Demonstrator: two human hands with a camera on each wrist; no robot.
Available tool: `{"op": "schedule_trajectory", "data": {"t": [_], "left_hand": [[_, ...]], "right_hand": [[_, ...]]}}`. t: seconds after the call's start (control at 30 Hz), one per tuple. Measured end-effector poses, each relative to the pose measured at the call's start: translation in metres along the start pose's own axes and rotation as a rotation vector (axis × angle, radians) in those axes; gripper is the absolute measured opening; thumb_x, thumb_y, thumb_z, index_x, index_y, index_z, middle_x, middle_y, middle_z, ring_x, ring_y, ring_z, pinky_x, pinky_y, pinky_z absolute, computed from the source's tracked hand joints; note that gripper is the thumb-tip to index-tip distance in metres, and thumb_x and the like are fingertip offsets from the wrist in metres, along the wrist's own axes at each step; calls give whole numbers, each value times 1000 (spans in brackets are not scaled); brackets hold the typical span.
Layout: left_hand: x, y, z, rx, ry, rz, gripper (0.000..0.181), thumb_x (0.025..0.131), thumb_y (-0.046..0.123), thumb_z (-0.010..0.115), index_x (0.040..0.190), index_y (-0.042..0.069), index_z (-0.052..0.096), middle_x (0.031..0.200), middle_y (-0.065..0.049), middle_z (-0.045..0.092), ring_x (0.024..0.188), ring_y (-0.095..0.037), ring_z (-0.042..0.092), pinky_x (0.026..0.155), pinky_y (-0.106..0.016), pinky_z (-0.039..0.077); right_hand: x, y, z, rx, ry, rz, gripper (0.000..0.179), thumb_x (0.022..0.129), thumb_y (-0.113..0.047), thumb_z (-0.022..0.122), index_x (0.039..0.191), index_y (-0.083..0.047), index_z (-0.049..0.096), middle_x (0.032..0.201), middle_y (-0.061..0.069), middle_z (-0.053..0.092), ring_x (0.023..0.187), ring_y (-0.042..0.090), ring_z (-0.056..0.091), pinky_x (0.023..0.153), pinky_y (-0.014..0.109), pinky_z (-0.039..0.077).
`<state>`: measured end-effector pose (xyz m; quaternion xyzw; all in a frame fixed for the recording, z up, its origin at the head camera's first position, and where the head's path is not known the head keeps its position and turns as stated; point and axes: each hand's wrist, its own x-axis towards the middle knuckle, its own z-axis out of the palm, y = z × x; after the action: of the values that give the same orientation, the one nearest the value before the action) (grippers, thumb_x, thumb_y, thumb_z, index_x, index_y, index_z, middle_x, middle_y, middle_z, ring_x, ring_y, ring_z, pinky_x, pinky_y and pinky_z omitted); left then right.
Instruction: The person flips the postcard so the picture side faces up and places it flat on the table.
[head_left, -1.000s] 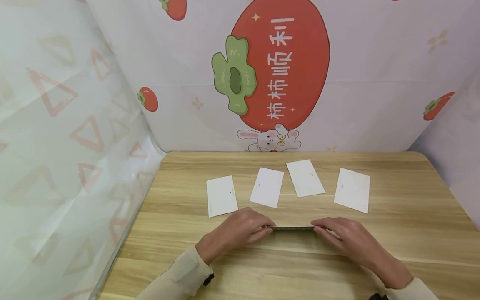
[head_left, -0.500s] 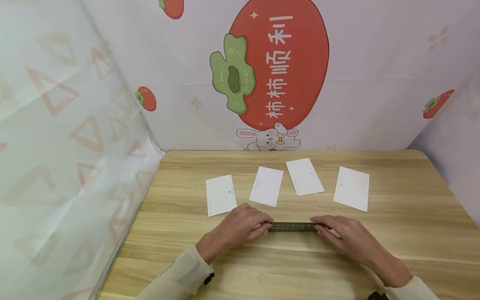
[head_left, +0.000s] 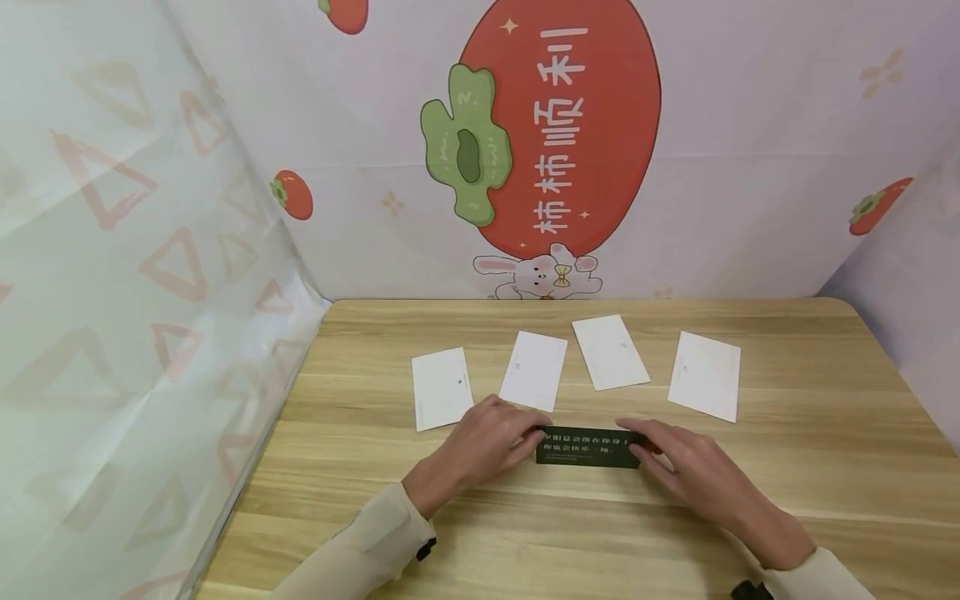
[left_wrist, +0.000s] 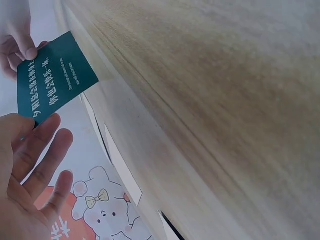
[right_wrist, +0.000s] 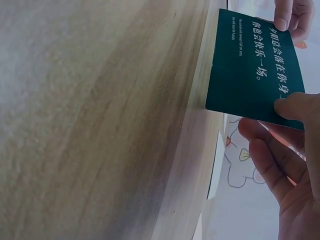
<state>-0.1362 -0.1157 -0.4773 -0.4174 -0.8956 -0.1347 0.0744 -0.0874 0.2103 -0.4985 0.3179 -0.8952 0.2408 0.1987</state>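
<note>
Our left grip (head_left: 482, 446) and right grip (head_left: 692, 464) pinch a white-lettered green card (head_left: 587, 447), four white cards (head_left: 533, 371) nearer the counter's far edge (head_left: 787, 312).

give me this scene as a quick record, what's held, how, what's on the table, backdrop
held: green card, white writing facing the person
left grip: pinches the card's left end
right grip: pinches its right end, thumb on the written side
on table: four white cards, spaced apart in a loose row beyond the green card
backdrop: pale, printed with a large red fruit and a rabbit
</note>
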Motion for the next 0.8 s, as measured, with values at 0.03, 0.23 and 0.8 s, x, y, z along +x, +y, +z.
{"op": "schedule_trajectory", "data": {"t": [0.03,0.23,0.8], "left_hand": [[1,0,1,1,-3,-9,22,111,27,66,129,23,79,122,11,82,105,-6,78,99,-32,57],[4,2,2,8,-39,-54,27,109,29,70,134,24,75,126,9,81,107,-6,78,98,-33,57],[5,2,10,0,-132,-99,64,101,33,81,158,23,56,110,12,83,119,-10,76,107,-42,53]], "right_hand": [[0,0,1,-6,-5,-1,70,77,5,91,141,-14,69,120,2,82,92,9,76,75,21,60],[-4,0,5,-4,-37,33,78,80,2,91,150,-13,62,115,3,80,86,3,69,68,25,60],[-7,-1,8,-43,-200,213,101,86,-12,92,170,-19,36,97,-9,58,77,-3,48,63,21,48]]}}
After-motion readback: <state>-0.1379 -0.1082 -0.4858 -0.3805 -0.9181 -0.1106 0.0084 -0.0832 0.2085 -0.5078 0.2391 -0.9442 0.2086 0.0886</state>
